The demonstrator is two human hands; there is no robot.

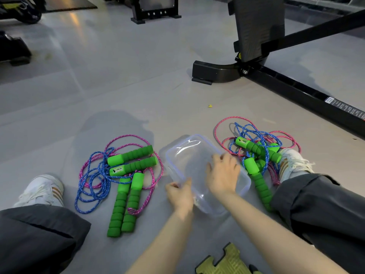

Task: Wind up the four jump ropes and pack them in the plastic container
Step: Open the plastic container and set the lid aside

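Dark grey trousers (39,234), white laced sneakers (42,189) with tan side stripes, bare forearms (167,240).

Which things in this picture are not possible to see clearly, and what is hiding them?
All in the head view.
Hidden: right ropes, partly behind the right leg.
Blurred: right hand, so its hold on the container is unclear.
Cut off: mat, by the bottom edge.
Too small: handle label, unreadable.
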